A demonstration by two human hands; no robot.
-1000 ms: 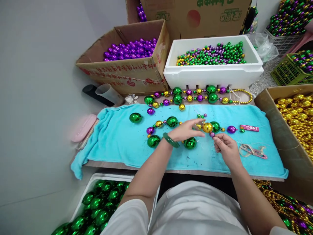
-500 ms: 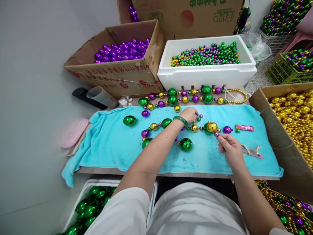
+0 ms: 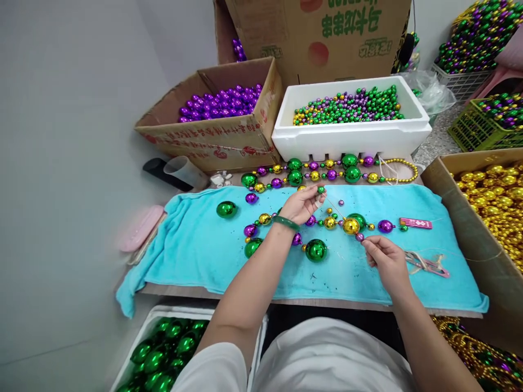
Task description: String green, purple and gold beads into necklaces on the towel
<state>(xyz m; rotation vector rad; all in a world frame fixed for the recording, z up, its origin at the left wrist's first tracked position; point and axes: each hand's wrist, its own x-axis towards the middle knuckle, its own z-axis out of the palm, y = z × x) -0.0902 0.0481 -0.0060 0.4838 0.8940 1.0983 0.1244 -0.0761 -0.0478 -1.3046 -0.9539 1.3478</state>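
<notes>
My left hand, a green bangle at its wrist, pinches a small green bead at the upper end of a pale thread. That thread runs down to a gold bead. Below the gold bead is a small purple bead, pinched by my right hand. A large green bead sits just behind the gold one. On the turquoise towel lie more strung beads, partly hidden by my left hand and forearm, and a large loose green bead.
A finished-looking bead strand lies behind the towel. Beyond stand a carton of purple beads and a white foam box. A carton of gold beads is at right. Pink snips and a pink label lie on the towel.
My left hand reached to the small loose beads and has come back slightly left, now pinching a small green bead by the thread. My right hand keeps its pinch on the purple bead.
</notes>
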